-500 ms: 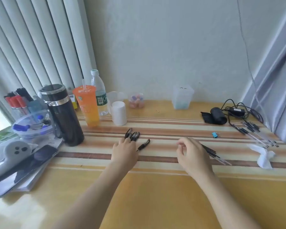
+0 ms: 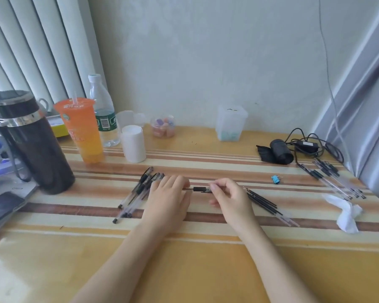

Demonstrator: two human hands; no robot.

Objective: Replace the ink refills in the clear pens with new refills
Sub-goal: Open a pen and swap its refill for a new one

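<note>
One clear pen [image 2: 198, 189] with a black grip is held level between both hands over the striped table. My left hand [image 2: 169, 200] grips its left end and my right hand [image 2: 230, 196] pinches its right end. Several clear pens [image 2: 138, 192] lie in a fan just left of my left hand. A bundle of black refills [image 2: 265, 202] lies right of my right hand. More clear pens [image 2: 330, 180] lie at the far right.
A black flask [image 2: 29, 141], an orange cup [image 2: 81, 130], a water bottle [image 2: 102, 112] and a white tub [image 2: 133, 143] stand at the left back. A black roll [image 2: 280, 152] with cables, a blue clip [image 2: 275, 179] and a crumpled tissue [image 2: 346, 213] lie at right.
Both hands have come together and taken hold of one pen that lay by my left hand. The camera has moved closer to the table.
</note>
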